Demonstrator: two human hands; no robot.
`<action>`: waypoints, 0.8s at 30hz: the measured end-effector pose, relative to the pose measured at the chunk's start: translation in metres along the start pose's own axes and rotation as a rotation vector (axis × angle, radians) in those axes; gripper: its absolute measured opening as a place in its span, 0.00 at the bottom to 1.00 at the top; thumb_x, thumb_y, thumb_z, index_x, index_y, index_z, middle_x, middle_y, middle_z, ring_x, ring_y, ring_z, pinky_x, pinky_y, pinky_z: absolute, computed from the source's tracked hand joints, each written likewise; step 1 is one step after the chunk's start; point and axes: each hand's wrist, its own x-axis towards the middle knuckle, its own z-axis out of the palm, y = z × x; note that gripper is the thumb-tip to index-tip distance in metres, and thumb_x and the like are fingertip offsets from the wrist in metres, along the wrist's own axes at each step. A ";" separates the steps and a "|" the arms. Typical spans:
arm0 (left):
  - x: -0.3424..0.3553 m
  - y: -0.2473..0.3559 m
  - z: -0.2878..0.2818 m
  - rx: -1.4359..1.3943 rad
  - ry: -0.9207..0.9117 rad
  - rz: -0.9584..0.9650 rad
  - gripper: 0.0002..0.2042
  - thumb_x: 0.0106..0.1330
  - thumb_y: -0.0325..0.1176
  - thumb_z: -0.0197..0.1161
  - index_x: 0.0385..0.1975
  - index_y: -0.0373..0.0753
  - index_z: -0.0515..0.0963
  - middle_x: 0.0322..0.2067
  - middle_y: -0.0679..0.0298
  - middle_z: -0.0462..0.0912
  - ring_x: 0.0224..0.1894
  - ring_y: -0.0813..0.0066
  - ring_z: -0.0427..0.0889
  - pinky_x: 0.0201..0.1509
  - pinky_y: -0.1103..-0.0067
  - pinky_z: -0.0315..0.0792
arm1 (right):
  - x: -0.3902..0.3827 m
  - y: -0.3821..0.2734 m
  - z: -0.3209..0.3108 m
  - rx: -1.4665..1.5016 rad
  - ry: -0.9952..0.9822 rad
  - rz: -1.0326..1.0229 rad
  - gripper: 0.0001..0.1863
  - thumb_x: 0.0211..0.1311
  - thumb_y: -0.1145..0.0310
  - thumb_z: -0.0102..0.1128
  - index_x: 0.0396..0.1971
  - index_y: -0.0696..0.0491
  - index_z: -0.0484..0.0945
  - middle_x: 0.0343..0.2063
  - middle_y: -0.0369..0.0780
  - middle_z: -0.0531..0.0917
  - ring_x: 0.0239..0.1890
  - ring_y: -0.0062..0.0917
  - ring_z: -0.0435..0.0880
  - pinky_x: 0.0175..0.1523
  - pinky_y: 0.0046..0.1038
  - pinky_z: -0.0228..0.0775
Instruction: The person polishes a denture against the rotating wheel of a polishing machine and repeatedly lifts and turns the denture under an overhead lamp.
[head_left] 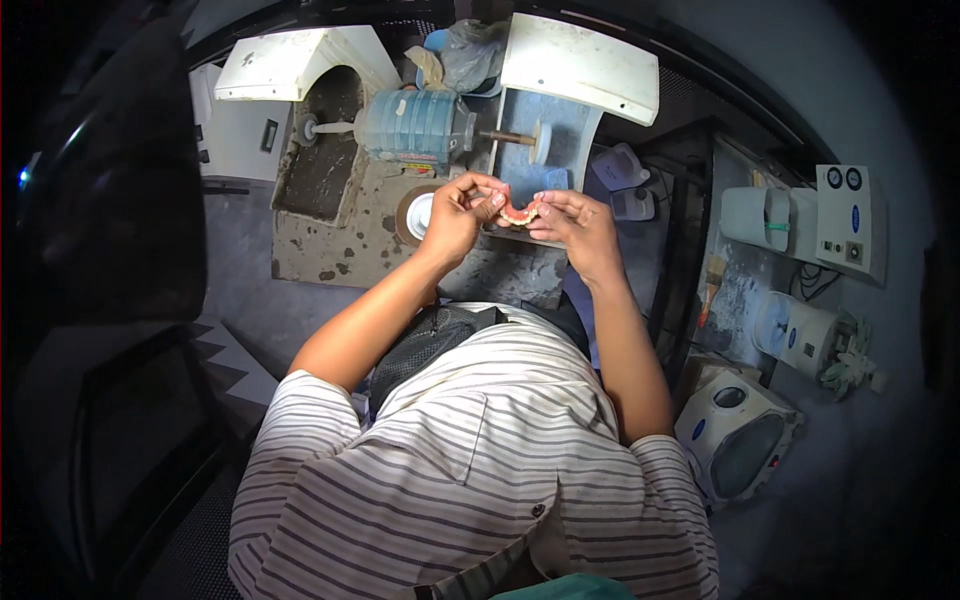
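Pink and cream, the denture [519, 216] is held between our left hand [458, 218] and right hand [586, 230], both pinching its ends, nearer us than the white wheel [542, 143]. We judge this a close-handling step; the next move calls for a light, even grip.

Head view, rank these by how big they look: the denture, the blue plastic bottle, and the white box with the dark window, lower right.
1. White box, largest
2. Blue plastic bottle
3. Denture, by far the smallest, held between the left hand and right hand
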 end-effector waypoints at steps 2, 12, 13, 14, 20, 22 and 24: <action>0.015 -0.025 -0.002 -0.025 0.025 -0.039 0.05 0.62 0.22 0.57 0.37 0.31 0.75 0.30 0.61 0.80 0.31 0.75 0.80 0.32 0.81 0.77 | 0.012 0.012 -0.007 -0.001 0.089 0.163 0.10 0.60 0.75 0.57 0.39 0.64 0.76 0.34 0.43 0.82 0.32 0.22 0.82 0.38 0.24 0.80; 0.068 -0.086 -0.003 -0.278 0.119 -0.319 0.07 0.65 0.27 0.55 0.41 0.33 0.74 0.34 0.62 0.80 0.38 0.72 0.80 0.41 0.77 0.78 | 0.072 0.066 -0.042 0.015 0.234 0.207 0.12 0.58 0.74 0.60 0.38 0.66 0.76 0.31 0.44 0.81 0.29 0.25 0.83 0.36 0.25 0.80; 0.074 -0.091 -0.003 -0.278 0.126 -0.319 0.07 0.65 0.27 0.55 0.41 0.33 0.74 0.34 0.62 0.80 0.38 0.72 0.80 0.41 0.77 0.78 | 0.078 0.069 -0.045 0.016 0.228 0.211 0.12 0.58 0.74 0.60 0.38 0.66 0.76 0.31 0.44 0.81 0.29 0.25 0.83 0.36 0.25 0.80; 0.079 -0.094 0.000 -0.307 0.177 -0.356 0.07 0.65 0.27 0.54 0.41 0.33 0.73 0.35 0.61 0.79 0.38 0.71 0.80 0.42 0.76 0.77 | 0.083 0.070 -0.048 0.069 0.252 0.212 0.12 0.57 0.74 0.61 0.38 0.66 0.76 0.31 0.44 0.81 0.29 0.26 0.83 0.36 0.25 0.80; 0.108 -0.105 0.008 -0.394 0.393 -0.400 0.05 0.66 0.24 0.52 0.38 0.30 0.71 0.36 0.56 0.78 0.37 0.66 0.80 0.43 0.75 0.79 | 0.112 0.075 -0.054 0.192 0.319 0.234 0.15 0.58 0.75 0.60 0.41 0.70 0.73 0.32 0.47 0.81 0.32 0.32 0.84 0.38 0.26 0.80; 0.112 -0.106 0.008 -0.372 0.421 -0.412 0.05 0.66 0.23 0.52 0.38 0.30 0.71 0.36 0.57 0.77 0.37 0.66 0.80 0.42 0.75 0.79 | 0.117 0.074 -0.054 0.191 0.332 0.249 0.15 0.59 0.77 0.58 0.43 0.71 0.71 0.32 0.49 0.81 0.33 0.35 0.84 0.39 0.27 0.81; 0.117 -0.106 0.013 -0.351 0.443 -0.424 0.04 0.66 0.23 0.52 0.37 0.30 0.71 0.36 0.57 0.77 0.36 0.66 0.79 0.41 0.74 0.80 | 0.123 0.081 -0.061 0.184 0.337 0.267 0.15 0.58 0.77 0.58 0.42 0.72 0.70 0.33 0.50 0.81 0.33 0.35 0.84 0.39 0.27 0.81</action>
